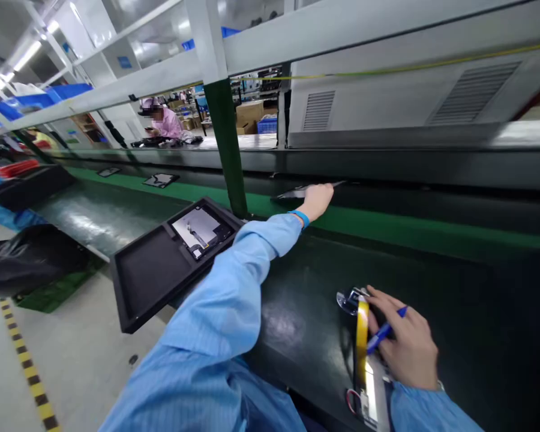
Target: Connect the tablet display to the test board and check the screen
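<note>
My left hand (pixel 317 201) at frame centre pinches a flat dark panel (pixel 297 192) off the conveyor belt (pixel 387 225), while my right hand (pixel 407 348), lower right, fingers curled around a blue pen (pixel 384 332), steadies an assembly with yellow tape (pixel 362 333).

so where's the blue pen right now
In the head view the slim blue pen is low on the right, held in the right hand, which rests on the dark bench beside a strip of yellow tape.

Left hand (pixel 317 201) covering near end of flat dark panel (pixel 306 191); rest smearing into blur. Right hand (pixel 405 345) hiding most of blue pen (pixel 384 333) (tip unseen). Tape-strapped part (pixel 364 360) running off bottom edge. Distant worker (pixel 164 120) showing too small to read.
</note>
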